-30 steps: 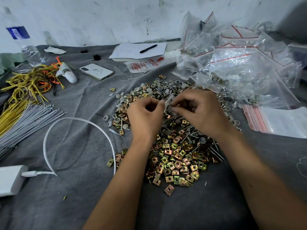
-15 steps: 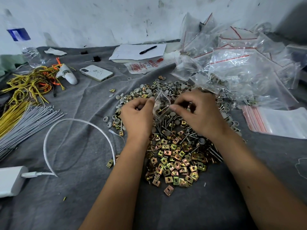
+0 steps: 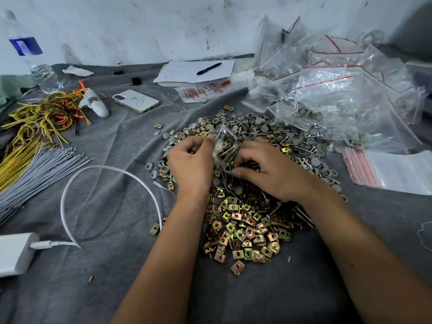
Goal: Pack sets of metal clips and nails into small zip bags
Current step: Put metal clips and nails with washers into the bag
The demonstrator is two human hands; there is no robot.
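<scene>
Since half a second ago my right hand (image 3: 268,170) has dropped from the bag's edge down onto the heap, while my left hand (image 3: 191,164) has kept the small zip bag (image 3: 225,146) pinched and lifted it a little. Nearest me lie the square metal clips (image 3: 245,232), gold and green, spread on the grey cloth (image 3: 105,277). Above them my right fingers curl into the nails (image 3: 301,213) and grey caps; whether they grip anything I cannot tell. My left thumb and fingers clamp the bag's left side, and it stands tilted between my hands, over the heap, with nails and a clip inside. Left of the pile a white cable (image 3: 112,170) arcs, beside grey ties (image 3: 39,167). Farther off lie a phone (image 3: 135,101), a pen (image 3: 208,68) on paper, and filled bags (image 3: 339,94) heaped at the right.
</scene>
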